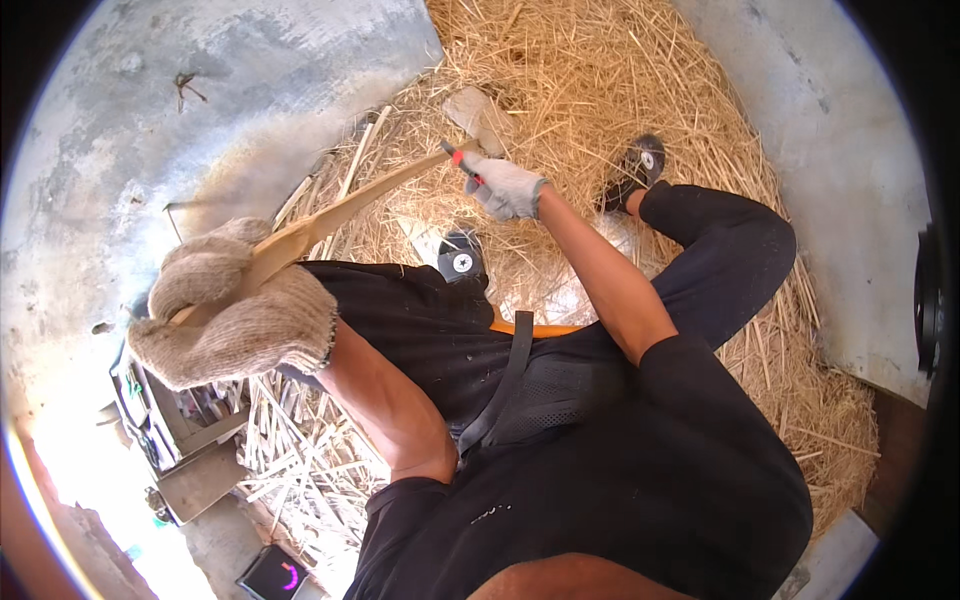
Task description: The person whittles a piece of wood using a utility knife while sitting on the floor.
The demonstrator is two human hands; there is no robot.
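My left hand (235,310) wears a thick knitted beige glove, its fingers wrapped round the broad near end of a pale wooden strip (345,210). The strip slants up and to the right and narrows toward its far end, close to my other hand. My right hand (508,190), in a thinner whitish glove, is closed on a small red-and-black hand tool (460,158). That tool's dark tip lies over the strip's far end. Whether it touches the wood I cannot tell, and my fingers hide most of the tool.
Straw-like shavings (590,70) cover the floor around my shoes (462,262). Grey walls (250,70) stand at left and right. A box of odds and ends (190,435) sits at lower left, above a dark-screened device (275,575). A flat slab (480,115) lies among the shavings.
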